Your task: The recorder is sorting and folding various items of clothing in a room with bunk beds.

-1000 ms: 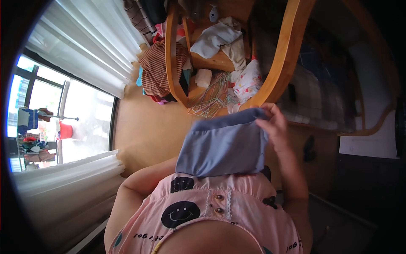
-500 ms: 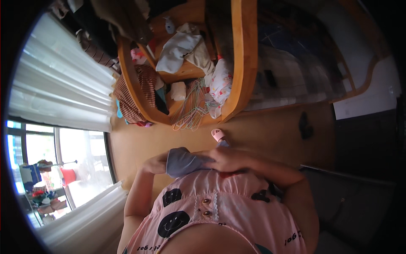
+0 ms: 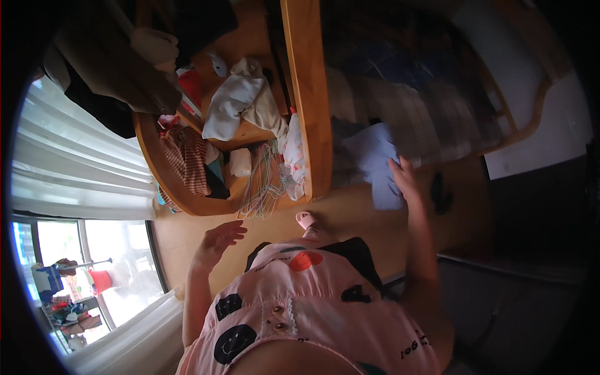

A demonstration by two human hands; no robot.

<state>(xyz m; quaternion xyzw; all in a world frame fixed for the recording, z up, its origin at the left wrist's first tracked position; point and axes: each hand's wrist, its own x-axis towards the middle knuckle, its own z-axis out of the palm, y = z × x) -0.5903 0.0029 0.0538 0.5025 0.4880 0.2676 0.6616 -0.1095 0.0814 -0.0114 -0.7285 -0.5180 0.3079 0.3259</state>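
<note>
A blue-grey piece of cloth [image 3: 377, 164], perhaps a garment, hangs at the right beside the bed. My right hand [image 3: 405, 179] grips its right edge, with the arm stretched forward; the cloth's far end reaches over the bed's edge. Just short of the wooden shelf unit, my left hand [image 3: 220, 242] is held in the air with its fingers apart and nothing in them. Closest to that hand is a tangle of thin coloured wire hangers [image 3: 261, 187] at the shelf's front.
The wooden shelf unit [image 3: 315, 112] holds a white and beige garment [image 3: 236, 103], a striped cloth [image 3: 185, 156] and a small white bundle [image 3: 240, 162]. To its right lies a bed with checked bedding [image 3: 437, 119]. White curtains [image 3: 81, 156] and a window are on the left. Dark shoes [image 3: 441, 194] lie on the floor.
The blue-grey cloth has gone from between both hands at my waist to the right, unfolded, in my right hand. My left hand has let go. The view has shifted right.
</note>
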